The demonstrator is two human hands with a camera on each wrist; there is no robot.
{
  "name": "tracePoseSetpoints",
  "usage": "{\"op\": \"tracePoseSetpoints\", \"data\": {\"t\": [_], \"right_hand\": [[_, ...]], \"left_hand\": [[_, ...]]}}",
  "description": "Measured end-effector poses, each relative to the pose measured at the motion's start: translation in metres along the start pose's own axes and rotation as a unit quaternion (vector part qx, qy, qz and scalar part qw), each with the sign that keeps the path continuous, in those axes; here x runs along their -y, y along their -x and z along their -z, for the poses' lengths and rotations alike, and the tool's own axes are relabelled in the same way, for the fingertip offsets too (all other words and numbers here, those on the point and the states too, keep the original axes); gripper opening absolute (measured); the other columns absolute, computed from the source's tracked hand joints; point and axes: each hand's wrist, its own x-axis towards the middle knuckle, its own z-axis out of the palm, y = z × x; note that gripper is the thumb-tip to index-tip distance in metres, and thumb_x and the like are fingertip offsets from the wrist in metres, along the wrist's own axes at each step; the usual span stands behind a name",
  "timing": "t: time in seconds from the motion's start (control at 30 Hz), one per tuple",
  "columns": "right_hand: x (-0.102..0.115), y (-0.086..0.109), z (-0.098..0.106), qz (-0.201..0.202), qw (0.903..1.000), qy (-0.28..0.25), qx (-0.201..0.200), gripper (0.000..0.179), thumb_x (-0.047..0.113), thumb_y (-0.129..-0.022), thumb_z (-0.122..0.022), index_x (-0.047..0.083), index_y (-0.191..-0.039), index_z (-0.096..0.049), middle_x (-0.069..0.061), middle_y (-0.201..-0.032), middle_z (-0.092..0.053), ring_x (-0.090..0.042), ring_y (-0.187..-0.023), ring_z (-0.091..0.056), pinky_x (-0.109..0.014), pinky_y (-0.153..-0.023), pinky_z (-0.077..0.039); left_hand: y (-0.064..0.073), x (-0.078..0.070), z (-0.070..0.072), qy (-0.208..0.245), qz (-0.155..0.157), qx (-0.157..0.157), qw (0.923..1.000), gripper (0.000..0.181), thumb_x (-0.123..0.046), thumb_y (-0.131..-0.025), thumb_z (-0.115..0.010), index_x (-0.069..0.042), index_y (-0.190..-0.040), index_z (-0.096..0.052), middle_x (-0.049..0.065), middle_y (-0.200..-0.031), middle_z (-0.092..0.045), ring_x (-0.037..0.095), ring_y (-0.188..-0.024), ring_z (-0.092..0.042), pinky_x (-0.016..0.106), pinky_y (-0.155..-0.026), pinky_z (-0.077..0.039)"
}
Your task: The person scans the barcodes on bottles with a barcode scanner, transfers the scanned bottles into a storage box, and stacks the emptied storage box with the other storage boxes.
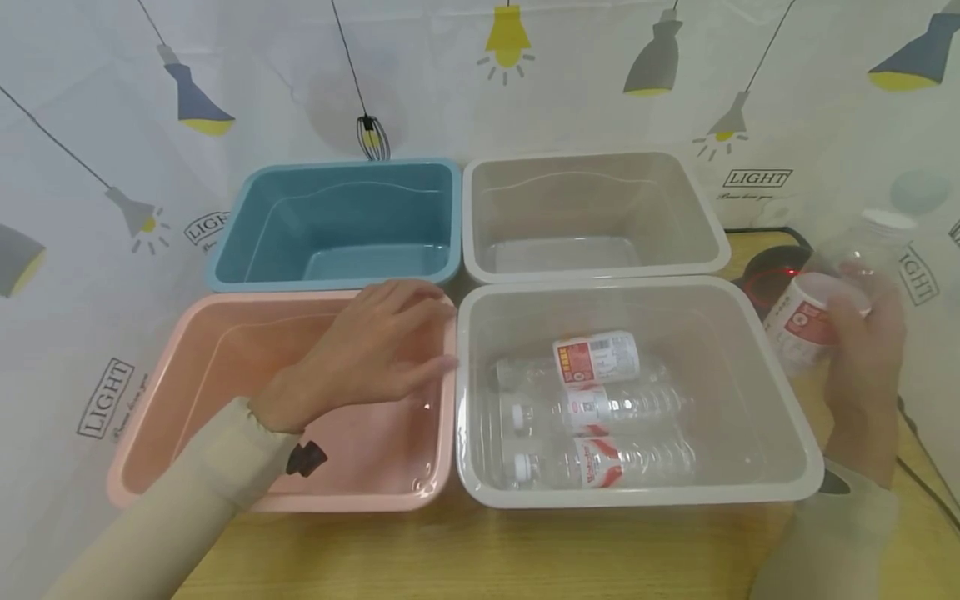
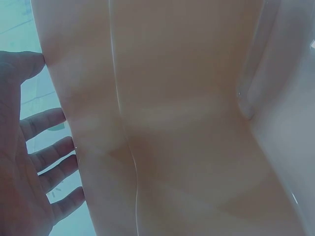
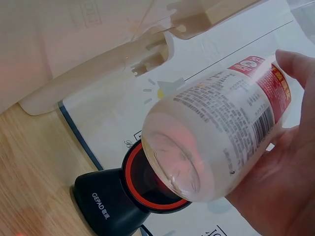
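My right hand (image 1: 870, 350) grips a clear plastic bottle (image 3: 211, 132) with a white cap and a red and white label. It is tilted, its base toward a black barcode scanner (image 3: 110, 196) that glows red; in the head view the hand and bottle are blurred. My left hand (image 1: 360, 350) reaches over the pink basin (image 1: 285, 502), its fingertips at the rim beside the white basin, fingers loosely spread and holding nothing. Inside the white basin (image 1: 637, 497) lie a labelled wide bottle (image 1: 596, 358) and two slimmer water bottles (image 1: 600, 408).
Behind stand a blue basin (image 1: 337, 285) and a beige basin (image 1: 592, 275), rims close together. The wooden table (image 1: 480, 550) carries everything. A lamp-patterned cloth (image 1: 420, 75) rises at the back, and a dark cable (image 1: 926, 483) runs along the right.
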Motion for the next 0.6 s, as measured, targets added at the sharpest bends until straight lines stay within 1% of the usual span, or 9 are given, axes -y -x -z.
{"op": "tracePoseSetpoints", "data": {"t": [0.1, 0.2, 0.3, 0.4, 0.43, 0.5, 0.53, 0.6], "right_hand": [[-0.0012, 0.0007, 0.0006, 0.02, 0.9989, 0.042, 0.008, 0.036, 0.007, -0.098, -0.056, 0.018, -0.132, -0.064, 0.003, -0.126, -0.059, -0.01, -0.106, -0.055, -0.013, -0.082, -0.047], [-0.0023, 0.0008, 0.0021, 0.028, 0.9957, 0.087, 0.013, 0.039, 0.011, -0.1, -0.055, 0.02, -0.137, -0.062, 0.005, -0.127, -0.06, -0.009, -0.106, -0.056, -0.014, -0.084, -0.048], [-0.0038, 0.0011, 0.0024, 0.036, 0.9957, 0.084, 0.02, 0.041, 0.009, -0.1, -0.055, 0.017, -0.14, -0.06, 0.006, -0.132, -0.06, -0.009, -0.113, -0.056, -0.014, -0.091, -0.048], [-0.0048, 0.0023, 0.0018, 0.035, 0.9986, 0.029, 0.028, 0.04, 0.005, -0.099, -0.058, 0.014, -0.139, -0.06, 0.003, -0.137, -0.059, -0.011, -0.121, -0.054, -0.012, -0.096, -0.046], [-0.0051, 0.0028, 0.0016, 0.037, 0.9987, 0.016, 0.031, 0.04, 0.004, -0.099, -0.058, 0.013, -0.138, -0.06, 0.002, -0.138, -0.059, -0.011, -0.123, -0.054, -0.011, -0.098, -0.044], [-0.0055, 0.0036, 0.0016, 0.037, 0.9987, 0.001, 0.034, 0.041, 0.005, -0.098, -0.061, 0.012, -0.139, -0.059, 0.001, -0.136, -0.059, -0.012, -0.122, -0.054, -0.012, -0.097, -0.045], [-0.0054, 0.004, 0.0015, 0.037, 0.9987, -0.001, 0.035, 0.041, 0.005, -0.098, -0.061, 0.012, -0.139, -0.059, 0.001, -0.136, -0.059, -0.012, -0.122, -0.054, -0.012, -0.097, -0.045], [-0.0047, 0.0043, 0.0011, 0.039, 0.9984, 0.019, 0.035, 0.041, 0.007, -0.099, -0.062, 0.013, -0.14, -0.058, 0.003, -0.135, -0.059, -0.011, -0.123, -0.054, -0.011, -0.1, -0.044]], "left_hand": [[0.0007, -0.0002, 0.0011, -0.001, 0.004, 0.006, 1.0, 0.051, -0.054, -0.096, -0.069, -0.021, -0.135, -0.068, 0.003, -0.143, -0.061, 0.026, -0.139, -0.054, 0.051, -0.122, -0.043], [0.0006, -0.0007, 0.0019, -0.005, 0.006, 0.01, 0.9999, 0.051, -0.055, -0.097, -0.068, -0.021, -0.136, -0.067, 0.003, -0.143, -0.061, 0.026, -0.139, -0.054, 0.051, -0.121, -0.043], [0.0008, -0.0009, 0.0025, -0.009, 0.008, 0.012, 0.9999, 0.051, -0.055, -0.097, -0.067, -0.021, -0.136, -0.067, 0.004, -0.143, -0.061, 0.026, -0.139, -0.054, 0.051, -0.121, -0.044], [0.0011, -0.001, 0.0027, -0.011, 0.008, 0.013, 0.9998, 0.051, -0.055, -0.097, -0.067, -0.021, -0.136, -0.068, 0.004, -0.143, -0.062, 0.026, -0.139, -0.054, 0.051, -0.121, -0.044], [0.0012, -0.001, 0.0027, -0.011, 0.008, 0.013, 0.9998, 0.051, -0.055, -0.097, -0.067, -0.021, -0.136, -0.067, 0.003, -0.143, -0.062, 0.026, -0.139, -0.054, 0.051, -0.121, -0.044], [0.0011, -0.001, 0.0024, -0.012, 0.008, 0.013, 0.9998, 0.051, -0.056, -0.097, -0.066, -0.021, -0.136, -0.067, 0.003, -0.142, -0.062, 0.025, -0.138, -0.054, 0.05, -0.122, -0.044], [0.001, -0.001, 0.0022, -0.012, 0.008, 0.013, 0.9998, 0.051, -0.056, -0.098, -0.066, -0.021, -0.136, -0.067, 0.003, -0.142, -0.061, 0.025, -0.138, -0.054, 0.05, -0.122, -0.044], [0.001, -0.0009, 0.002, -0.012, 0.009, 0.013, 0.9998, 0.051, -0.056, -0.098, -0.066, -0.021, -0.136, -0.067, 0.003, -0.142, -0.061, 0.025, -0.138, -0.054, 0.05, -0.122, -0.043]]}}
